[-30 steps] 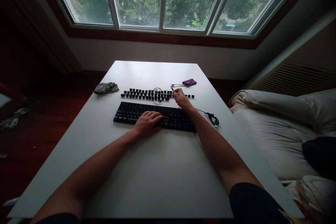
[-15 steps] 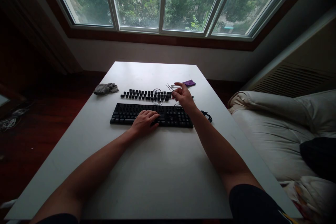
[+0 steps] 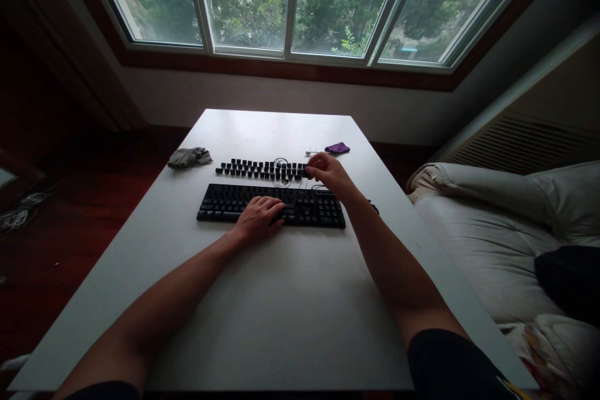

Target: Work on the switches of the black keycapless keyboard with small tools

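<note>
A black keyboard [image 3: 225, 203] lies on the white table [image 3: 272, 300]. My left hand [image 3: 257, 217] rests on its middle near edge, fingers stretched flat over the keys and thumb apart. My right hand [image 3: 330, 175] hovers beyond the keyboard's right half, thumb and forefinger pinched on a wire keycap puller [image 3: 304, 184]. The puller's two thin wires point down toward the keyboard's far edge; its handle is hidden by the fingers. Loose black keycaps [image 3: 257, 169] stand in rows behind the keyboard, the nearest ones just left of my right fingertips.
A crumpled grey cloth [image 3: 189, 158] lies at the table's left edge. Toward the back right are a purple pouch or cloth [image 3: 337, 148] and small white sticks [image 3: 310, 152]. A cable [image 3: 374, 207] shows past the keyboard's right end. A pale sofa [image 3: 482, 231] stands to the right.
My right hand has turned over, so the puller's wires, which pointed up and away, now point down toward the keyboard. My left hand has stayed in place.
</note>
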